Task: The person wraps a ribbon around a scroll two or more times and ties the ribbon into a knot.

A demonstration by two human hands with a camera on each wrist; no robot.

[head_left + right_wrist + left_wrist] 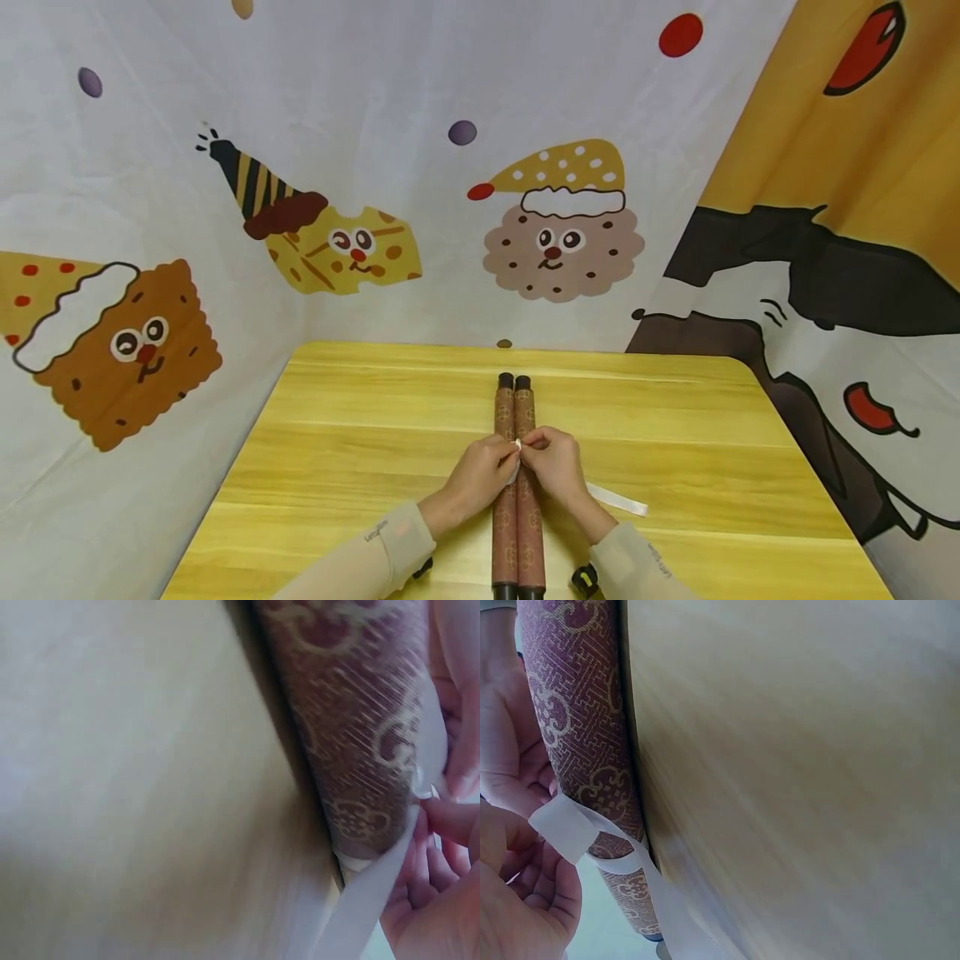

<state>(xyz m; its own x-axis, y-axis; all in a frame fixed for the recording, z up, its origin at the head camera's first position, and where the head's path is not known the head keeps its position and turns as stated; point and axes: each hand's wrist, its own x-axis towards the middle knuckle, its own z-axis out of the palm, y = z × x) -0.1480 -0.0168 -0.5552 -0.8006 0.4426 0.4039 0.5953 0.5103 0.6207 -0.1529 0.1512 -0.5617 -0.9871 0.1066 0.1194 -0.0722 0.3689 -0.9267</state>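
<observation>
Two rolled scrolls, the left one [505,533] and the right one [531,533], lie side by side lengthwise in front of me. Their covering is reddish-brown brocade with gold patterns, and their end knobs are black. A white ribbon [564,829] goes round them near the middle. My left hand [476,475] pinches the ribbon from the left, just above the scrolls. From the other side, my right hand [557,465] pinches it too, fingertips close to the left hand's. In the right wrist view a ribbon length [371,900] runs down from the fingers. The fingers partly hide the crossing.
The scrolls rest on a yellow wood-grain table [360,467]. A loose ribbon tail [618,500] stretches out right of my right hand. Behind the table hangs a white printed curtain [442,317]. A small black and yellow item [585,581] sits by my right sleeve.
</observation>
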